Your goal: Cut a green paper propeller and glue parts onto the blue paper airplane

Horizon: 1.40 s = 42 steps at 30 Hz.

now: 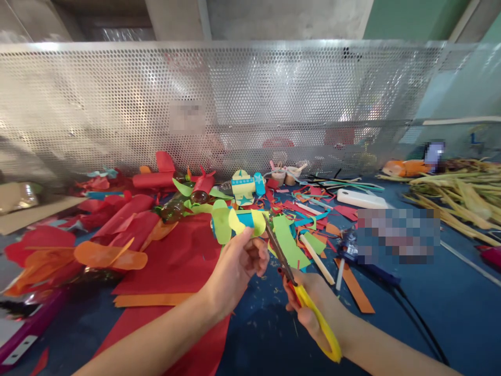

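Scissors [287,266], yellow-handled: one pair. Winged paper model in green, yellow and blue [246,220]: one. Winged model with stars [243,184]: one. Small cups: two, a left one [278,177] and a right one [291,176]. Dark-blue glue gun [349,246]: one. White elongated device [362,199]: one. Flat orange strips: two, one at left [152,300], one at right [355,288]. Purple-edged box [33,326]: one. Heap of dry stalks [465,196]: one. Perforated screen [250,94]: one. Small paper scraps [289,201]: many, overlapping, exact count unclear.

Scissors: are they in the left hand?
No, the right hand holds the scissors, its fingers around their handles.
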{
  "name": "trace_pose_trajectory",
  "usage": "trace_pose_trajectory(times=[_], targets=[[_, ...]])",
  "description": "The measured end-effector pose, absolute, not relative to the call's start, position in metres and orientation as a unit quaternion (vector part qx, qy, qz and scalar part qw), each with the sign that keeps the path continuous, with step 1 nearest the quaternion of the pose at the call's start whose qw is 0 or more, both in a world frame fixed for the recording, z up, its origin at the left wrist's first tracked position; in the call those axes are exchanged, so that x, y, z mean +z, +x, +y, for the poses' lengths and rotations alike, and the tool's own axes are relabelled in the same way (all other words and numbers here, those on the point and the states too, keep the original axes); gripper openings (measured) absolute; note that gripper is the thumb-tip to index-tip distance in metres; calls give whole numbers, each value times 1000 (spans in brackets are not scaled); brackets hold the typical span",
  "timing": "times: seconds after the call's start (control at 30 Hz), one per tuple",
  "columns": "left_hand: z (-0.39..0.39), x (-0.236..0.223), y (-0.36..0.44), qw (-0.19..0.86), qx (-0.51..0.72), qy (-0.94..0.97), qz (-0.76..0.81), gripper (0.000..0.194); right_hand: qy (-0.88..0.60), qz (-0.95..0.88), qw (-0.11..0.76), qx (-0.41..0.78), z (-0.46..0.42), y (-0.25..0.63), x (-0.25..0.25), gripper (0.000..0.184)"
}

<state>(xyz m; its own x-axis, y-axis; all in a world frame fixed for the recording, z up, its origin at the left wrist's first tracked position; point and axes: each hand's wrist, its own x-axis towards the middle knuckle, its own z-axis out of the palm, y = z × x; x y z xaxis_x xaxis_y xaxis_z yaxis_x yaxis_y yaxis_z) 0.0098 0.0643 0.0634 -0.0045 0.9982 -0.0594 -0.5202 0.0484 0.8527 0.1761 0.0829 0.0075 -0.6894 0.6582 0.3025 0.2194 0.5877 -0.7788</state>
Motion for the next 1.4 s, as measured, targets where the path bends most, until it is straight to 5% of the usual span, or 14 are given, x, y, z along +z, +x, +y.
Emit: trace_pose_trajectory(times=[0.13,0.7,1.4], targets=[[60,67,12,619,632,286,369,17,-286,-845,315,325,83,174,7,73],[57,71,8,536,710,271,368,20,-241,-814,300,435,77,172,8,70],[52,68,16,517,696,289,405,22,-228,-823,304,423,75,171,12,73]])
